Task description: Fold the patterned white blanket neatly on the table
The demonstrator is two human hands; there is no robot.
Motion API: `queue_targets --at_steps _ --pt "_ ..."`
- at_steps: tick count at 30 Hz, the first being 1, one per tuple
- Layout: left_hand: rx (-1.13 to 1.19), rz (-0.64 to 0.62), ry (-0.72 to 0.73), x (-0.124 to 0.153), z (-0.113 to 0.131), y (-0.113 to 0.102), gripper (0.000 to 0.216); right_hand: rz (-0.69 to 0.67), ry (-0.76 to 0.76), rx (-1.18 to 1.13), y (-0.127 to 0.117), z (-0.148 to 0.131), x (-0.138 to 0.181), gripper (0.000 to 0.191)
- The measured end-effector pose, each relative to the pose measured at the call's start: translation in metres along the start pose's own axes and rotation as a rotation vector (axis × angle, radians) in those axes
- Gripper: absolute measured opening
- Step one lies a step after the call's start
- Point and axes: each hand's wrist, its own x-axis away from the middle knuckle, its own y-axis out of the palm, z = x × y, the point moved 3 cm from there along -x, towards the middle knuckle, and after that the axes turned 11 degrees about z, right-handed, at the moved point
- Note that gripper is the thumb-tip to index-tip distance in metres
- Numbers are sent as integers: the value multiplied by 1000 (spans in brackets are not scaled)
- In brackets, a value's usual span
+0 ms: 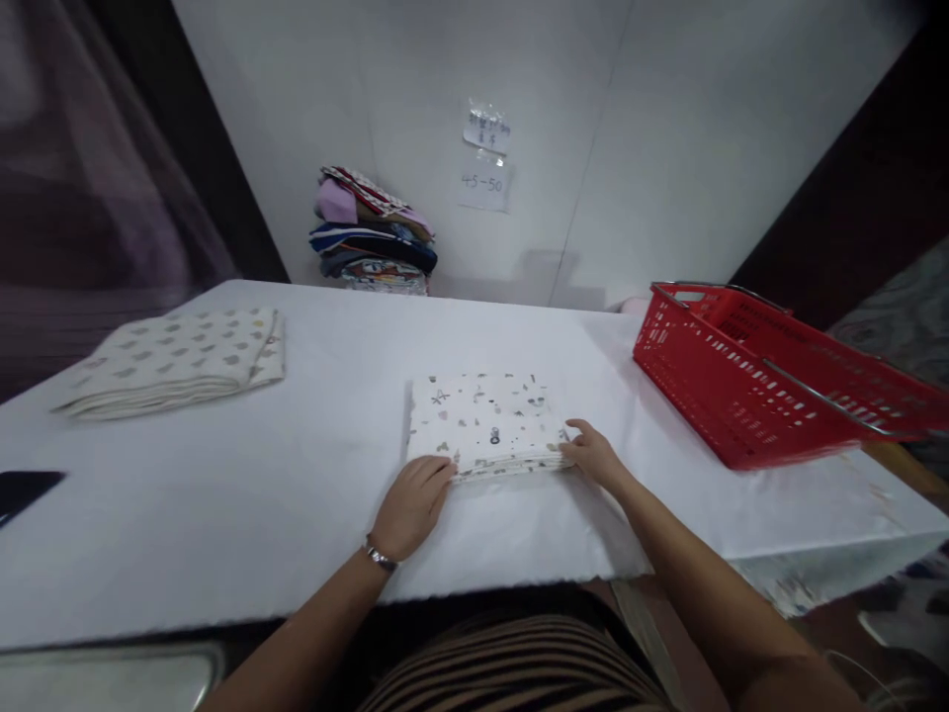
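Note:
A folded white cloth with small printed shapes (485, 415) lies flat near the front middle of the white table (311, 475). My left hand (411, 504), with a bracelet on its wrist, grips the cloth's near left corner, fingers curled at its edge. My right hand (593, 455) holds the near right corner, fingers closed on the edge. Both hands rest on the table at the cloth's front side.
A second folded patterned cloth (174, 361) lies at the table's far left. A red plastic basket (771, 381) stands on the right. A stack of folded fabrics (375, 232) leans against the back wall, under paper notes (485, 158). A dark flat object (22, 489) sits at the left edge.

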Motion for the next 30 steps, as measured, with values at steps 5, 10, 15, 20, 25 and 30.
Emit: queue_targets --at_steps 5,10,15,20,25,30 --pt "-20 43 -87 7 2 -8 24 26 -80 240 -5 1 1 49" --pt "26 26 -131 12 5 -10 26 79 -291 497 -7 -16 4 45" --pt "35 16 -149 9 11 -13 24 64 -663 249 25 -80 9 39" --pt "42 34 -167 11 13 -13 27 -7 -859 245 96 -138 7 49" --pt "108 50 -175 17 14 -15 28 -166 -801 557 149 -124 0 54" --pt "281 164 -428 2 -12 -21 19 -194 -777 655 156 -109 -2 57"
